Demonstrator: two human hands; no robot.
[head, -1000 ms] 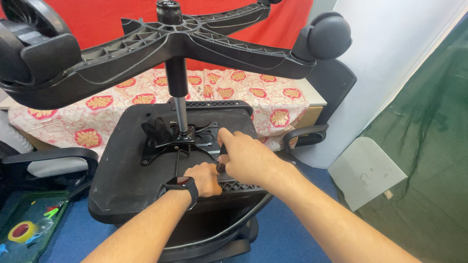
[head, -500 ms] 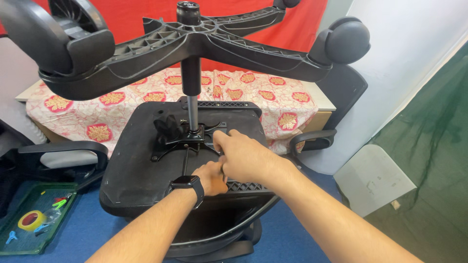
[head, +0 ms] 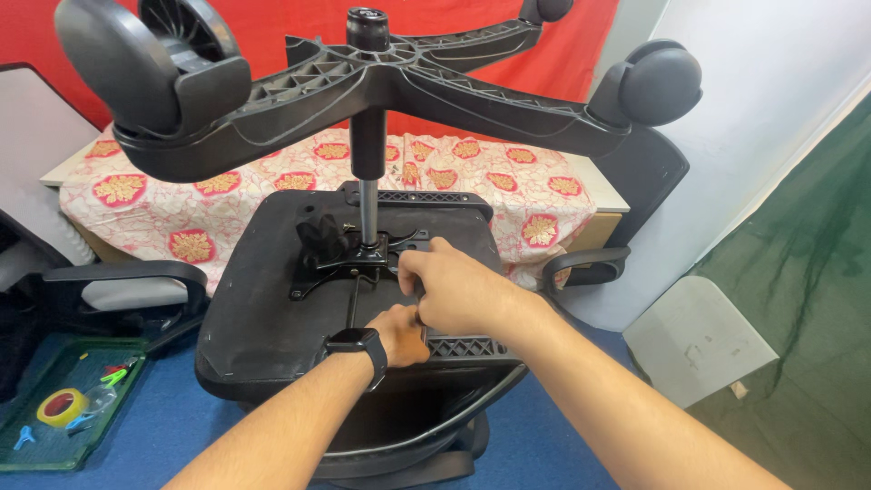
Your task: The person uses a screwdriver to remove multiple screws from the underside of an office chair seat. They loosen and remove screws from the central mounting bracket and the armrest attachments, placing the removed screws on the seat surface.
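Black plastic forms the five-arm base (head: 399, 86) of an upturned chair, raised at the top of the view with casters (head: 658, 82) at the arm ends. Below it, the seat underside (head: 263, 318) faces up, black and flat, resting on a second chair whose armrests (head: 127, 277) show to either side. A steel column (head: 367, 195) stands upright between the base hub and the mechanism plate (head: 349, 259) bolted at the seat centre. Behind the chair, a desk (head: 594, 177) carries a cloth (head: 227, 195) with red and gold flowers; a red drape hangs on the wall beyond.

The right hand (head: 463, 290) lies on the seat just right of the plate. Its fingers (head: 419, 272) are curled tight together around something small and dark at the plate edge; what they grip cannot be told. The left hand (head: 399, 331), with a black watch (head: 358, 343) on its wrist, sits directly under the right hand, touching it. Its fingers are folded into a loose fist against the seat; whether they pinch anything cannot be told.

At lower left, on the blue floor, a green tray (head: 41, 436) holds a yellow tape roll (head: 62, 406) and small coloured clips.
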